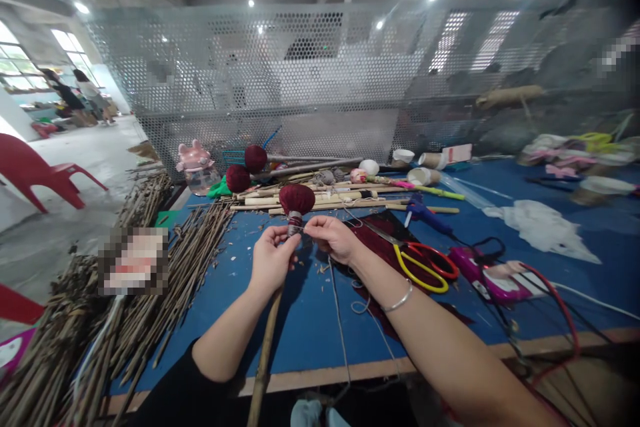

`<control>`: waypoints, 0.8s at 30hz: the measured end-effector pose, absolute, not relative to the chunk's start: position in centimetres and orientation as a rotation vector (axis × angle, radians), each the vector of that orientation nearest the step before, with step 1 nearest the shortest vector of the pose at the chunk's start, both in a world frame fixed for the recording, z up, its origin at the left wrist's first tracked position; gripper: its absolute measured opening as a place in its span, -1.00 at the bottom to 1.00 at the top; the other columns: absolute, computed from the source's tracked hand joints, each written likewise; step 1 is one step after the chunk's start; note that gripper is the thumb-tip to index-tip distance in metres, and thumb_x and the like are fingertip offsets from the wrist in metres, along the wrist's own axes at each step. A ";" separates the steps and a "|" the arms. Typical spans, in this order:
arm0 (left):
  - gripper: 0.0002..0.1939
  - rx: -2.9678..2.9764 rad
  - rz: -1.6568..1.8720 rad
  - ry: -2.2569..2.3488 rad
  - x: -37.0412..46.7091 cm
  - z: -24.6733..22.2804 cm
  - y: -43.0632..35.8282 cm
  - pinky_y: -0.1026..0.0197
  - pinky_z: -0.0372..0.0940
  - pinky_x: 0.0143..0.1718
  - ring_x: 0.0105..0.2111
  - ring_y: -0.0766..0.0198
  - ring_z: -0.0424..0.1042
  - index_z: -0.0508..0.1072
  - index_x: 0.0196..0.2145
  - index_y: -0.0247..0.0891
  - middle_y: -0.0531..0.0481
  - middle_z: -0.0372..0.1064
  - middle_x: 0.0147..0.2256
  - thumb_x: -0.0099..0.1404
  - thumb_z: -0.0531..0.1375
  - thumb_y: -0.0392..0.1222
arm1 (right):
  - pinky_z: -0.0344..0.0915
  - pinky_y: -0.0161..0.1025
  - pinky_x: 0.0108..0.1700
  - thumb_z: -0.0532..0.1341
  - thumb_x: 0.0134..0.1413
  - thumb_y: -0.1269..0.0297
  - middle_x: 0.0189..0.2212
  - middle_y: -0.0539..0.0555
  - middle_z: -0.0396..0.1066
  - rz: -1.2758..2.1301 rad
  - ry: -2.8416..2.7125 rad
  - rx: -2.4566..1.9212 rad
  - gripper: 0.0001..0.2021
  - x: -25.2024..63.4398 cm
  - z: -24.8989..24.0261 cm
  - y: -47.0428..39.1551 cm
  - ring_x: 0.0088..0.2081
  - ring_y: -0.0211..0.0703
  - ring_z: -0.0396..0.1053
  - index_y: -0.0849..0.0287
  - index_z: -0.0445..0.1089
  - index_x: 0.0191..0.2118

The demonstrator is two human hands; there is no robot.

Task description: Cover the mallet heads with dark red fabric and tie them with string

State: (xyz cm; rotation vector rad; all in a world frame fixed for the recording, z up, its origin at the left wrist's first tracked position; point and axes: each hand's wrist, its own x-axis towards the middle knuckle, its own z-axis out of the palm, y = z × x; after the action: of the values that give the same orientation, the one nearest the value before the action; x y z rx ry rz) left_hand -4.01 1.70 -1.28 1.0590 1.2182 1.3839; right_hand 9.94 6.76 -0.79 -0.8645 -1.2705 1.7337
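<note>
A bamboo stick (267,353) topped with a dark red cloth-covered ball (297,198) stands tilted in front of me. Grey string (295,221) is wound round the neck under the ball. My left hand (274,255) is closed round the stick just below that winding. With finger and thumb pinched, my right hand (330,238) holds the string close to the neck on the right. Loose grey string (341,327) hangs down over the table's front edge. Dark red cloth (380,247) lies right of my hands.
Scissors (425,267) with yellow and red handles, a blue glue gun (425,213) and a purple power strip (493,273) lie right. Bundled thin sticks (175,280) cover the left side. Behind are two more red balls (238,179), sticks and a perforated metal screen (320,80).
</note>
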 end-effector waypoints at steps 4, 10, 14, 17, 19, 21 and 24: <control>-0.59 0.990 1.404 1.115 -3.8 -0.9 1.5 0.42 0.09 -0.79 -0.74 0.48 0.23 0.24 -0.31 -0.31 0.14 0.31 -0.57 -0.04 0.29 -0.06 | -0.30 -0.42 -0.74 0.34 -0.29 0.15 -0.80 -0.21 0.00 1.709 -1.282 -0.858 -0.70 9.6 -1.1 6.8 -0.76 -0.49 -0.17 0.22 0.24 -0.55; -0.61 0.930 1.353 0.991 -4.1 -0.9 1.7 0.39 0.18 -0.72 -0.71 0.46 0.28 0.24 -0.35 -0.34 0.03 0.38 -0.52 -0.03 0.29 -0.06 | -0.36 -0.44 -0.75 0.33 -0.22 0.15 -0.68 -0.12 0.22 1.866 -1.277 -0.758 -0.70 9.2 -2.0 7.1 -0.76 -0.53 -0.20 0.25 0.28 -0.44; -0.73 0.873 1.121 1.000 -4.2 -1.5 2.0 0.39 0.25 -0.64 -0.64 0.42 0.36 0.28 -0.35 -0.35 -0.05 0.40 -0.47 0.09 0.20 -0.09 | -0.39 -0.44 -0.73 0.32 -0.23 0.15 -0.77 -0.16 0.12 2.002 -1.213 -0.781 -0.69 9.4 -2.9 7.3 -0.77 -0.54 -0.26 0.28 0.26 -0.48; -0.73 0.883 1.028 1.127 -4.1 -2.1 2.1 0.36 0.27 -0.63 -0.62 0.40 0.37 0.27 -0.31 -0.34 -0.06 0.39 -0.45 0.17 0.12 -0.05 | -0.40 -0.44 -0.73 0.33 -0.25 0.15 -0.83 -0.24 -0.07 1.986 -1.177 -0.845 -0.68 9.1 -3.4 7.3 -0.77 -0.53 -0.30 0.25 0.21 -0.54; -0.66 0.995 1.104 1.261 -4.0 -2.6 2.0 0.34 0.26 -0.67 -0.64 0.38 0.37 0.24 -0.23 -0.30 -0.04 0.36 -0.41 0.14 0.15 -0.01 | -0.40 -0.44 -0.73 0.33 -0.26 0.16 -0.82 -0.25 -0.11 1.953 -1.177 -0.874 -0.67 8.8 -3.5 7.2 -0.77 -0.54 -0.31 0.24 0.18 -0.57; -0.60 1.168 1.225 1.369 -3.9 -2.9 2.0 0.36 0.24 -0.71 -0.64 0.40 0.35 0.23 -0.20 -0.26 0.00 0.34 -0.37 0.04 0.24 -0.05 | -0.40 -0.44 -0.73 0.33 -0.27 0.15 -0.82 -0.25 -0.13 1.930 -1.186 -0.899 -0.67 8.4 -3.4 7.1 -0.76 -0.54 -0.31 0.24 0.18 -0.58; -0.64 1.313 1.285 1.432 -4.0 -2.9 1.9 0.40 0.20 -0.73 -0.67 0.45 0.28 0.28 -0.27 -0.28 0.06 0.31 -0.44 -0.03 0.27 -0.17 | -0.40 -0.43 -0.72 0.32 -0.26 0.14 -0.82 -0.25 -0.14 1.923 -1.217 -0.921 -0.68 8.2 -3.1 6.9 -0.76 -0.53 -0.31 0.26 0.23 -0.55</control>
State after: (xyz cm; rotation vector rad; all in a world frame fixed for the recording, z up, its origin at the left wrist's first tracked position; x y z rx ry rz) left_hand -4.00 1.94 -2.92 1.3127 1.4319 1.2854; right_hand 8.24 6.93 -3.12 -0.9209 -1.2170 1.9229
